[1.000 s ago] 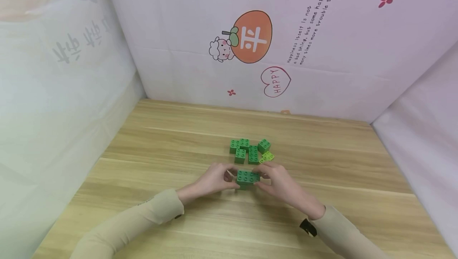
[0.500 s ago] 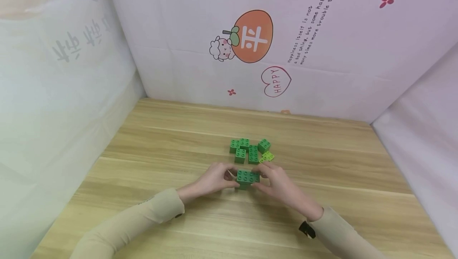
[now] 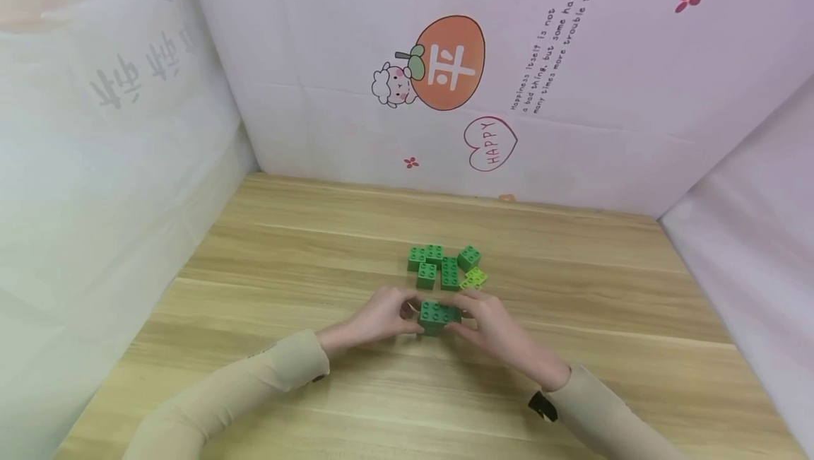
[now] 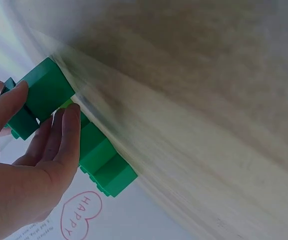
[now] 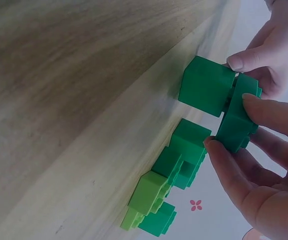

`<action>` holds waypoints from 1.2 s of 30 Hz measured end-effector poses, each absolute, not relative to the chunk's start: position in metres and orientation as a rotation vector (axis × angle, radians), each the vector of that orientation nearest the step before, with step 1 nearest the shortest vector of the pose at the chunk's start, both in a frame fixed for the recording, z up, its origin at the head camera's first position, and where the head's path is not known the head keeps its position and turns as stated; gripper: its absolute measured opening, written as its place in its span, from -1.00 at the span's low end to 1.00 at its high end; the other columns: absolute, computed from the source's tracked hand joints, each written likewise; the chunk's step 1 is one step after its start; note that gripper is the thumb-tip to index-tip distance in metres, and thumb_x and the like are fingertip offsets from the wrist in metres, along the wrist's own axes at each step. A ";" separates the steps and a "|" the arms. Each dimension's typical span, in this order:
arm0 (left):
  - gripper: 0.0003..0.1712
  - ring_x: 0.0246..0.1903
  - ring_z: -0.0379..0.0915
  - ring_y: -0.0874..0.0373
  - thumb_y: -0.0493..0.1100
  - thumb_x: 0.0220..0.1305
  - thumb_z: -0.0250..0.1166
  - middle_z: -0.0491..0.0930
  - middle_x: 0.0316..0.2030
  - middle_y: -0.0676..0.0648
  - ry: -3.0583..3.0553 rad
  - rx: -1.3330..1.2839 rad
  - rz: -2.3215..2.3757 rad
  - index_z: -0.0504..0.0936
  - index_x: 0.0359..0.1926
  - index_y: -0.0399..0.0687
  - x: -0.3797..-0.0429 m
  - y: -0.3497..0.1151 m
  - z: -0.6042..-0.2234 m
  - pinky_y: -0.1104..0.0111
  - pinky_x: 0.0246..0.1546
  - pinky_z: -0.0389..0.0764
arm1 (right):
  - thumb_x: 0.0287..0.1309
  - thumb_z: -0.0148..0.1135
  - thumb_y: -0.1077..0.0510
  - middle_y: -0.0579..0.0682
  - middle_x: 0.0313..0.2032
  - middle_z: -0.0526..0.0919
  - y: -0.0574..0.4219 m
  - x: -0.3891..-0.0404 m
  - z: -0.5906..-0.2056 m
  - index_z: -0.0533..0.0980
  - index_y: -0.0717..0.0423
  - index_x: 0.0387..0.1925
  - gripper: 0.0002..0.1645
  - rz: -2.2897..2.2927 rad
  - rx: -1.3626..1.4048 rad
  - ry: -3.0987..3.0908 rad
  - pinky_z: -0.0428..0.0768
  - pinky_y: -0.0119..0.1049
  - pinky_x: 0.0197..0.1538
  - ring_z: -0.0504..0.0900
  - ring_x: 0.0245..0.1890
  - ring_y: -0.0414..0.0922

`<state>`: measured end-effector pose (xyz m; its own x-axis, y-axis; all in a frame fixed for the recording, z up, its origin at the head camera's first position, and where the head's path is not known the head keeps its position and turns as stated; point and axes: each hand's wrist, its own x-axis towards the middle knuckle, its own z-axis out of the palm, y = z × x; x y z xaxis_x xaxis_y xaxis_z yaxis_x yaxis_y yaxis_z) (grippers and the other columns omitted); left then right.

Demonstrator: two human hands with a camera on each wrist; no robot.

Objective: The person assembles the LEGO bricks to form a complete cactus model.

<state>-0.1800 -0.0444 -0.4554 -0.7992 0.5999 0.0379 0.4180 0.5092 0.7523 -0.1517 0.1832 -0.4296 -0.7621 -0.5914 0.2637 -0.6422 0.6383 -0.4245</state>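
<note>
In the middle of the wooden table, my two hands meet at a pair of green toy building bricks. The lower green brick (image 5: 206,87) is a tall block resting near the tabletop. Above it sits an upper green brick (image 5: 237,112), slightly tilted, with studs showing in the narrow gap between them. My right hand (image 3: 502,329) pinches the upper brick between thumb and fingers from the right. From the left, my left hand (image 3: 384,315) holds the lower brick, its thumb near the seam and its fingers on the far side.
Just beyond the hands stand several loose green bricks (image 3: 450,274) in a cluster, with a light green brick (image 3: 473,278) at their right. A printed white cloth (image 3: 318,92) forms the back wall, and plain cloth hangs at both sides.
My right fingers have shifted slightly left over the upper brick, which has tilted a little. The left hand stays nearly still, and the loose bricks have not moved.
</note>
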 end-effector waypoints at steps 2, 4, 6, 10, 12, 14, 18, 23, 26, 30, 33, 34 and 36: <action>-0.61 -0.19 0.70 0.08 -0.26 0.04 0.50 0.74 -0.13 -0.14 2.526 0.869 1.154 0.66 -0.06 -0.20 -0.181 -0.044 -0.455 0.41 -0.13 0.73 | -0.01 0.47 0.31 0.15 -0.09 0.73 0.183 -0.152 -0.429 0.61 0.20 0.03 -0.51 0.741 1.041 -2.749 0.77 -0.31 -0.13 0.74 -0.14 0.00; -0.61 -0.19 0.70 0.07 -0.26 0.04 0.50 0.74 -0.14 -0.15 2.529 0.871 1.140 0.66 -0.07 -0.20 -0.181 -0.043 -0.454 0.42 -0.14 0.73 | -0.01 0.47 0.31 0.15 -0.10 0.73 0.182 -0.152 -0.428 0.62 0.20 0.04 -0.51 0.716 1.040 -2.750 0.76 -0.35 -0.14 0.74 -0.15 -0.01; -0.62 -0.19 0.70 0.07 -0.26 0.04 0.50 0.75 -0.14 -0.15 2.530 0.871 1.126 0.66 -0.08 -0.20 -0.182 -0.043 -0.453 0.43 -0.15 0.73 | -0.01 0.47 0.31 0.14 -0.11 0.72 0.182 -0.152 -0.427 0.62 0.19 0.04 -0.51 0.697 1.042 -2.749 0.75 -0.37 -0.15 0.74 -0.16 -0.02; -0.62 -0.20 0.69 0.08 -0.26 0.02 0.51 0.75 -0.16 -0.15 2.527 0.854 1.111 0.66 -0.10 -0.21 -0.183 -0.043 -0.452 0.44 -0.16 0.73 | 0.00 0.47 0.31 0.13 -0.13 0.72 0.181 -0.152 -0.426 0.62 0.18 0.04 -0.51 0.670 1.059 -2.742 0.74 -0.40 -0.18 0.73 -0.19 -0.04; -0.62 -0.20 0.69 0.09 -0.27 0.02 0.50 0.75 -0.16 -0.14 2.522 0.842 1.107 0.66 -0.09 -0.21 -0.183 -0.043 -0.452 0.45 -0.16 0.72 | 0.00 0.46 0.31 0.13 -0.13 0.72 0.181 -0.152 -0.426 0.62 0.18 0.05 -0.51 0.662 1.067 -2.739 0.74 -0.40 -0.19 0.73 -0.20 -0.04; -0.62 -0.21 0.69 0.09 -0.27 0.02 0.51 0.75 -0.16 -0.15 2.522 0.845 1.105 0.67 -0.09 -0.22 -0.182 -0.043 -0.453 0.45 -0.16 0.73 | 0.01 0.46 0.31 0.13 -0.14 0.71 0.181 -0.152 -0.426 0.62 0.18 0.05 -0.51 0.657 1.070 -2.738 0.74 -0.41 -0.19 0.73 -0.21 -0.05; -0.63 -0.22 0.69 0.08 -0.27 0.02 0.51 0.75 -0.16 -0.15 2.523 0.859 1.110 0.67 -0.10 -0.23 -0.182 -0.042 -0.453 0.43 -0.17 0.73 | 0.00 0.47 0.30 0.13 -0.15 0.71 0.182 -0.152 -0.426 0.61 0.18 0.05 -0.50 0.639 1.067 -2.738 0.74 -0.42 -0.22 0.73 -0.23 -0.05; -0.65 -0.22 0.69 0.06 -0.28 0.01 0.50 0.75 -0.18 -0.16 2.525 0.872 1.124 0.67 -0.12 -0.22 -0.182 -0.041 -0.452 0.39 -0.18 0.74 | -0.03 0.49 0.31 0.12 -0.17 0.69 0.182 -0.152 -0.427 0.62 0.19 0.04 -0.49 0.599 1.081 -2.722 0.72 -0.45 -0.25 0.71 -0.26 -0.07; -0.65 -0.23 0.70 0.05 -0.29 0.01 0.50 0.76 -0.19 -0.16 2.525 0.878 1.129 0.67 -0.13 -0.22 -0.182 -0.041 -0.452 0.39 -0.19 0.74 | -0.05 0.50 0.31 0.12 -0.17 0.68 0.181 -0.152 -0.428 0.62 0.20 0.04 -0.48 0.584 1.084 -2.710 0.72 -0.46 -0.26 0.70 -0.26 -0.08; -0.65 -0.24 0.70 0.05 -0.29 0.01 0.50 0.76 -0.19 -0.16 2.520 0.878 1.141 0.67 -0.13 -0.23 -0.182 -0.042 -0.453 0.39 -0.20 0.75 | -0.05 0.50 0.31 0.12 -0.18 0.67 0.179 -0.151 -0.427 0.62 0.20 0.02 -0.49 0.562 1.068 -2.714 0.72 -0.46 -0.27 0.70 -0.27 -0.08; -0.66 -0.24 0.70 0.06 -0.29 0.01 0.50 0.76 -0.20 -0.15 2.525 0.881 1.144 0.68 -0.14 -0.22 -0.182 -0.042 -0.453 0.39 -0.20 0.75 | -0.05 0.50 0.31 0.12 -0.19 0.67 0.178 -0.150 -0.426 0.63 0.19 0.01 -0.50 0.546 1.052 -2.722 0.72 -0.45 -0.27 0.70 -0.28 -0.08; -0.66 -0.24 0.70 0.07 -0.29 0.01 0.50 0.76 -0.20 -0.15 2.526 0.881 1.145 0.68 -0.14 -0.22 -0.182 -0.042 -0.453 0.39 -0.20 0.75 | -0.05 0.50 0.31 0.12 -0.19 0.67 0.177 -0.150 -0.426 0.63 0.19 0.01 -0.50 0.546 1.049 -2.726 0.72 -0.45 -0.27 0.70 -0.28 -0.08; -0.66 -0.25 0.70 0.07 -0.29 0.01 0.50 0.76 -0.20 -0.15 2.529 0.885 1.145 0.68 -0.14 -0.22 -0.182 -0.042 -0.454 0.39 -0.20 0.75 | -0.06 0.51 0.31 0.12 -0.19 0.67 0.177 -0.150 -0.426 0.63 0.18 0.01 -0.50 0.547 1.042 -2.731 0.73 -0.44 -0.25 0.71 -0.27 -0.08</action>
<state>-0.1820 -0.0420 -0.4538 -0.7919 0.6094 0.0396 0.4317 0.5127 0.7421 -0.1495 0.1770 -0.4259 -0.7422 -0.6085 0.2809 -0.6698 0.6889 -0.2771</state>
